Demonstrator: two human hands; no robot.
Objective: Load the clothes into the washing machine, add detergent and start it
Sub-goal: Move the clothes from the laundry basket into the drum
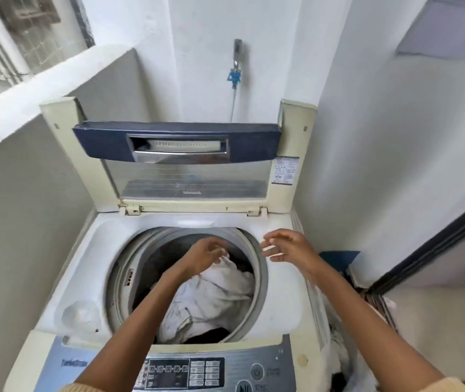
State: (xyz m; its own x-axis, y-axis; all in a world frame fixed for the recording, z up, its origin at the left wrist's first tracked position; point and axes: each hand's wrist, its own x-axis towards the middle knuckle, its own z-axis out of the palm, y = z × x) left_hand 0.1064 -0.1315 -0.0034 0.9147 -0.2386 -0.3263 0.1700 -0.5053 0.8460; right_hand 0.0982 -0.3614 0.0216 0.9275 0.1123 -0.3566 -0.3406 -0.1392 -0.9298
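A top-loading washing machine (282, 304) stands in front of me with its lid (177, 142) raised upright. Inside the drum lies a crumpled white garment (211, 298) over some dark cloth (211, 335). My left hand (203, 257) hovers over the drum just above the white garment, fingers spread, touching or nearly touching its top edge. My right hand (285, 247) is over the drum's right rim, fingers apart, holding nothing. The control panel (197, 372) with buttons runs along the near edge.
A tap with a blue hose fitting (234, 76) is on the back wall. A low wall (27, 193) closes the left side. More laundry (338, 360) sits in a gap to the right of the machine, beside a dark-framed door (437, 244).
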